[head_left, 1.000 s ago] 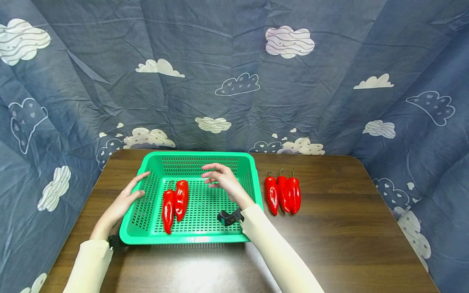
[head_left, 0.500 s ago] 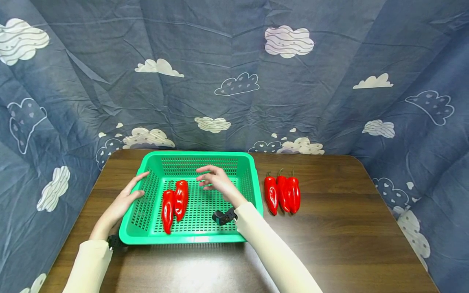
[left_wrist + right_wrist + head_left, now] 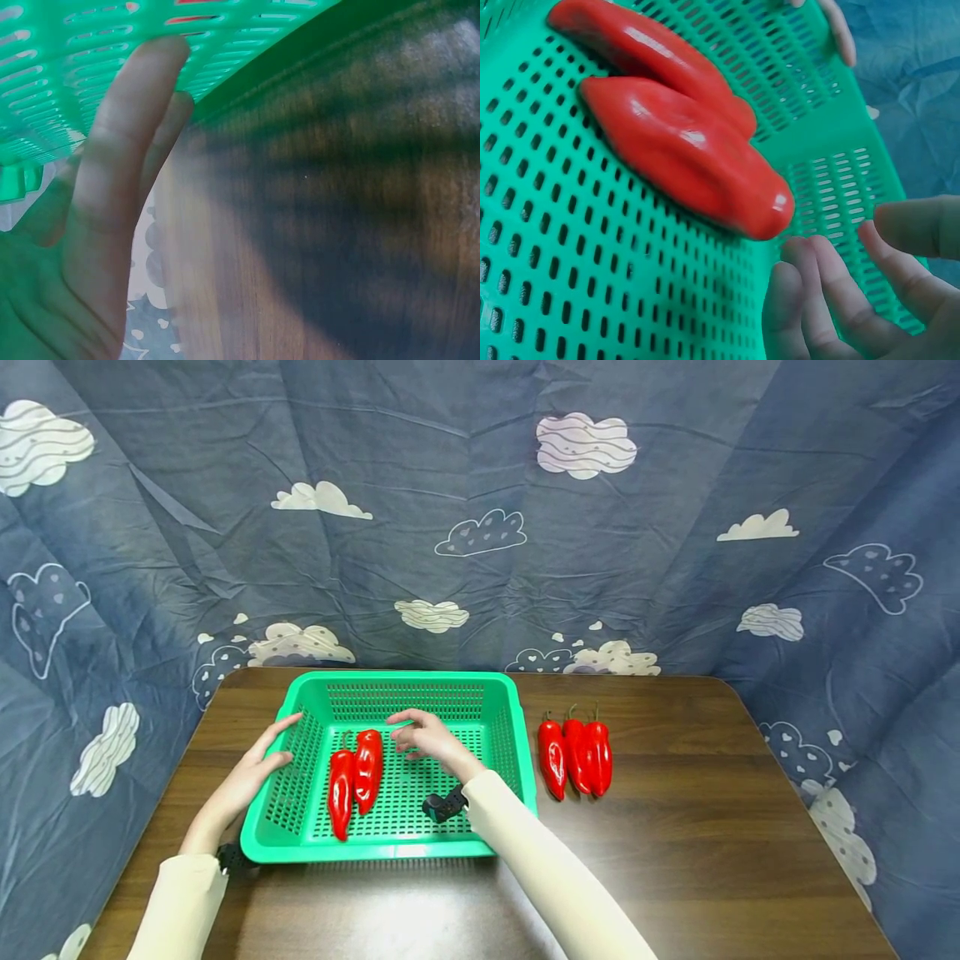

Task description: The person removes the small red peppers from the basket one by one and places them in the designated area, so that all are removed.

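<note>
A green slotted plastic basket (image 3: 405,677) stands on the wooden table, with two long red peppers (image 3: 341,797) side by side in its left half. My left hand (image 3: 243,781) holds the basket's left side; in the left wrist view, its long fingers (image 3: 112,165) lie along the slotted outer wall. Inside the basket's outline, right of the peppers, my right hand (image 3: 435,745) hovers with loosely bent fingers and nothing in them. The right wrist view shows its fingertips just short of the nearer red pepper's (image 3: 697,157) blunt end.
Three more red peppers (image 3: 575,756) with stems lie together on the table right of the basket. The dark wooden table (image 3: 690,827) extends rightward. A blue-grey cloud-print curtain (image 3: 480,577) hangs behind and along both sides.
My right hand has moved left and slightly nearer to me, closer to the two peppers in the basket. The left hand keeps its place, and the peppers lie as before.
</note>
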Tool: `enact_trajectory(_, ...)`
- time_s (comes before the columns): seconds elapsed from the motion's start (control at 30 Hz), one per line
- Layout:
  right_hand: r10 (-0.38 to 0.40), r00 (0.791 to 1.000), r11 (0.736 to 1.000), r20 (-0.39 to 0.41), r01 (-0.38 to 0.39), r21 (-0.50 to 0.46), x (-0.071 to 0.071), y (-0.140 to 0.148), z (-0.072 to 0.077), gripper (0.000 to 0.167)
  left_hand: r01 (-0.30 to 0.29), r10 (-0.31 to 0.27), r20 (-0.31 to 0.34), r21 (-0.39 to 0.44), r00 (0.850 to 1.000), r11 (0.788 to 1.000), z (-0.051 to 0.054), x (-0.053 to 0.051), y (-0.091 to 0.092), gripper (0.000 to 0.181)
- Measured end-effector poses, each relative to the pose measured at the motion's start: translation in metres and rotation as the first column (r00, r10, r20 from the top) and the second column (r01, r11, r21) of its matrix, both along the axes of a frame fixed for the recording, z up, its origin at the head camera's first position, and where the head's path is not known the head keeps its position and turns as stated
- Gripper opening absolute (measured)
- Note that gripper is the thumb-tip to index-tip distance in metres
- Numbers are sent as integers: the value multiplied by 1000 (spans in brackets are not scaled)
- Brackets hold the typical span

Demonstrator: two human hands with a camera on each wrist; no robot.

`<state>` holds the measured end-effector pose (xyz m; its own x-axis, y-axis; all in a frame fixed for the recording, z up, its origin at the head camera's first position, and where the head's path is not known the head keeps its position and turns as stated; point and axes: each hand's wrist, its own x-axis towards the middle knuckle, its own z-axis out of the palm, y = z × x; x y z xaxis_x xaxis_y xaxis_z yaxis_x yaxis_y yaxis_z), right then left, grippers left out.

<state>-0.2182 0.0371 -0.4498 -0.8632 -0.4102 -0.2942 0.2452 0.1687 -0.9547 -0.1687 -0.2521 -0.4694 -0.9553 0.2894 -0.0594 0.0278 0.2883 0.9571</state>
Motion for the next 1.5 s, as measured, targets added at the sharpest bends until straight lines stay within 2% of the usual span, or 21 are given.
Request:
enact_trajectory(0.23, 34, 999, 999, 29, -35, 34, -2, -8, -9, 40, -1, 1, 4, 16, 1000, 1000, 0, 1, 1, 60)
enact_trajectory(0.47, 57, 998, 997, 39, -59, 57, -2, -13, -11, 46, -3, 2, 28, 22, 1000, 1000, 0, 2, 1, 60)
enact_trajectory(0.67, 65, 996, 996, 57, -68, 64, -3, -20, -16, 47, -2, 1, 20, 17, 1000, 1000, 0, 1, 1, 60)
enact_trajectory(1.0, 74, 997, 990, 35, -77, 119, -2, -31, -18, 50, 6, -6, 3, 1, 1000, 1000, 0, 1, 1, 59)
enact_trajectory(1.27, 120, 993, 980, -1, -119, 159, -2, -36, -20, 53, 3, -4, -19, -10, 1000, 1000, 1, -1, 2, 59)
enact_trajectory(1.5, 136, 990, 967, -29, -127, 220, 0, -39, -18, 52, 4, -4, 12, 10, 1000, 1000, 0, 1, 1, 59)
